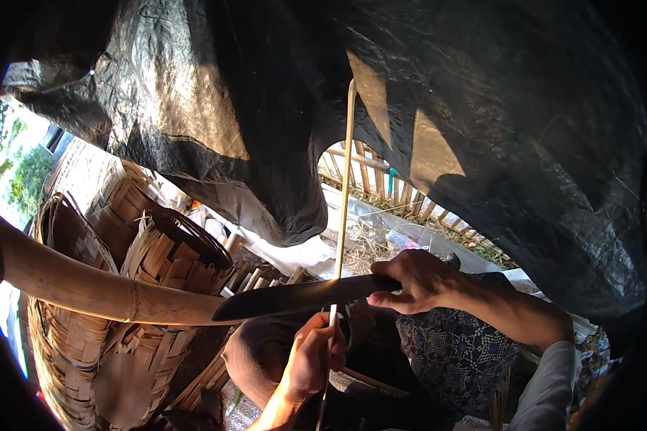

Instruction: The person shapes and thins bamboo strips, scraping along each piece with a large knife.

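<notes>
My left hand (pixel 310 357) is closed round the lower part of a long thin bamboo strip (pixel 345 197), which stands nearly upright and reaches toward the black sheeting above. In my right hand (pixel 413 281) is the handle of a machete (pixel 305 297), its broad dark blade pointing left. The blade lies across the strip, just above my left fingers. Whether its edge is cutting into the bamboo cannot be made out. Beneath my right forearm lies a dark patterned cloth (pixel 456 352). My bare knee (pixel 255 359) shows left of my left hand.
A thick bamboo pole (pixel 86 284) runs in from the left, ending near the machete's tip. Tall woven bamboo baskets (pixel 68 359) stand behind and below it. Black plastic sheeting (pixel 525 158) hangs low overhead. Farther off is a slatted bamboo fence (pixel 374 176).
</notes>
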Action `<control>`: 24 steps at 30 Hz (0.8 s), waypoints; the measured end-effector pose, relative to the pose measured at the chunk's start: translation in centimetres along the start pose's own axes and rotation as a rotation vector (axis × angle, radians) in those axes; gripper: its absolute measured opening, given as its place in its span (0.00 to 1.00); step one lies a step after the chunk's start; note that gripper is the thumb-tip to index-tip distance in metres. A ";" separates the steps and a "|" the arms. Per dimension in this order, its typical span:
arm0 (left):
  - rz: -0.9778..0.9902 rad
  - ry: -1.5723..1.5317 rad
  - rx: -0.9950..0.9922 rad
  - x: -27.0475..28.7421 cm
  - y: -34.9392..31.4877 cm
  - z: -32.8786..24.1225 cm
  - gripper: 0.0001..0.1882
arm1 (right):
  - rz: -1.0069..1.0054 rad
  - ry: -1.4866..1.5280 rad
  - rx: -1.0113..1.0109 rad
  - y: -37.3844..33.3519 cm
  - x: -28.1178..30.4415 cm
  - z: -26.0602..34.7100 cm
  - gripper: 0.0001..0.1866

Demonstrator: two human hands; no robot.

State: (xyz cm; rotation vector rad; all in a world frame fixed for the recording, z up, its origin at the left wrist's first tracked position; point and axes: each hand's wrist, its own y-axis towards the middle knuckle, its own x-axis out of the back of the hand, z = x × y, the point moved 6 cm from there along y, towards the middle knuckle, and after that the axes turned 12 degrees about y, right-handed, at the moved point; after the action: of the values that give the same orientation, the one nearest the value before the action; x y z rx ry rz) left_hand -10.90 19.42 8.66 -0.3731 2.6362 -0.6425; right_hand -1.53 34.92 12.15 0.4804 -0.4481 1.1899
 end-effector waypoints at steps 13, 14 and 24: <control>-0.065 0.083 0.039 -1.0 -0.3 1.0 0.22 | -0.258 -0.343 0.073 -0.3 1.2 0.2 0.40; -0.048 0.084 0.042 -1.5 -0.2 1.3 0.22 | -0.252 -0.403 -0.046 -0.5 2.5 -0.2 0.40; -0.039 0.078 0.092 -2.7 -0.7 1.9 0.23 | -0.073 -0.377 -0.009 -1.0 1.0 -0.7 0.38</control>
State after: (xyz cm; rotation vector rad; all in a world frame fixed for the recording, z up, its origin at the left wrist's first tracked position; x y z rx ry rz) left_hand -7.58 19.02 8.35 -0.3805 2.6668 -0.8025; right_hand -0.25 35.77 12.02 0.7118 -0.7522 1.0270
